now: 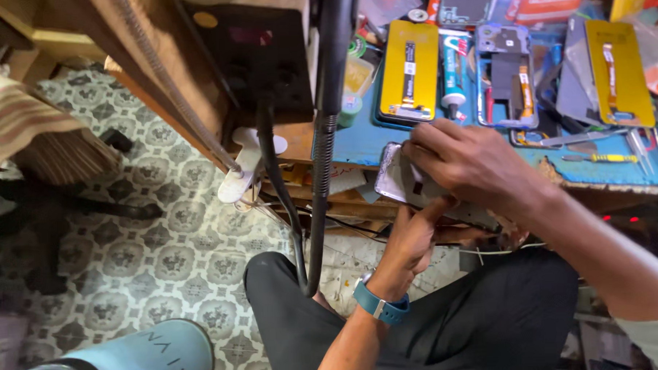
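Phone [396, 177], back side up w/ the cover off, sits at the front edge of the blue bench mat [356, 136], partly overhanging toward the lap. Right hand [474, 162] lies over its right half, fingers curled down and pressing on the pale inner face, so a flat pinning hold rather than a full wrap. Left hand [411, 240] comes up from below, index finger stretched to the phone's lower edge, other fingers loosely folded; it touches or props the underside, can't tell if it grips anything small. Teal watch [380, 306] on that wrist. Judgement: phone is light, thin, stiff, but fragile opened up; the glossy silvery shell looks slippery and a dark ribbon cable on it looks easy to tear. Best held by the long side rims, thumb and fingers opposite, off the cable and bare board. Around it: two yellow-backed screen panels [409, 71], flat, rigid, each w/ a dark flex strip; a glue tube [453, 71], soft plastic; another opened phone frame [505, 77], bluish, w/ parts showing; a small yellow-handled screwdriver [601, 157] and metal tweezers [638, 151], thin and hard. A black flexible lamp arm [320, 149] hangs at the bench edge. Floor is patterned vinyl [163, 234], smooth.
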